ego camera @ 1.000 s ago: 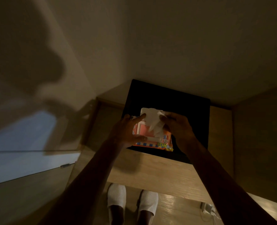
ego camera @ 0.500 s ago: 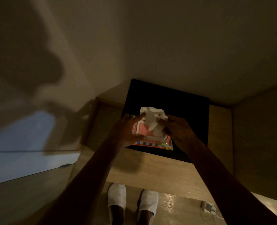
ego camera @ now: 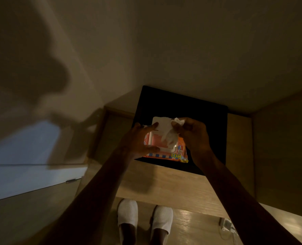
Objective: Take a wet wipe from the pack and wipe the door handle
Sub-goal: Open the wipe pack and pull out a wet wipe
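An orange and pink wet wipe pack [ego camera: 179, 152] lies on a black mat [ego camera: 199, 117] on a wooden table. Its white flip lid [ego camera: 161, 123] stands open. My left hand [ego camera: 139, 140] grips the pack's left side, with the index finger against the lid and the thumb on the front of the white frame. My right hand [ego camera: 192, 135] pinches a white wet wipe [ego camera: 170, 137] that stretches up out of the pack's opening. A small metal door handle [ego camera: 70, 181] shows on the pale door at lower left, far from both hands.
The wooden table [ego camera: 164, 184] fills a nook with walls behind and a wooden panel on the right. My feet in white slippers [ego camera: 144, 216] stand under its front edge. A white plug and cable [ego camera: 226, 224] lie on the floor at right.
My right hand has drawn the wipe up and to the right, so more of it is out of the pack. My left hand stays on the pack.
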{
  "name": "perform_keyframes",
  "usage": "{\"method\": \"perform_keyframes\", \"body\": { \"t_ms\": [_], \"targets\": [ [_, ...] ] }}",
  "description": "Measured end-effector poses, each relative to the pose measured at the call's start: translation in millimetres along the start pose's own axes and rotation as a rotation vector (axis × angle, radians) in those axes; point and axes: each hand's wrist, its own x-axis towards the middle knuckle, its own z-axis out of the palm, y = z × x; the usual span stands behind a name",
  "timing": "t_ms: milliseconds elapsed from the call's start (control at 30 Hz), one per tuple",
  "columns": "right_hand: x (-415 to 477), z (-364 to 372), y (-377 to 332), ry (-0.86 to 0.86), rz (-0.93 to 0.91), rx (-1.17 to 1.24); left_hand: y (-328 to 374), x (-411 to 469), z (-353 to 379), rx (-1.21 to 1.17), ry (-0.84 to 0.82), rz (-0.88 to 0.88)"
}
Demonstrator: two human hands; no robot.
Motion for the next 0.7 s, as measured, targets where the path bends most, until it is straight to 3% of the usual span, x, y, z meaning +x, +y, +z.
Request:
{"method": "perform_keyframes", "body": {
  "t_ms": [700],
  "targets": [
    [-13.2,-11.6,-73.3,0.164,-0.166,0.195,2.3,3.7,4.4,0.049,-0.013,-0.034]
  ]
}}
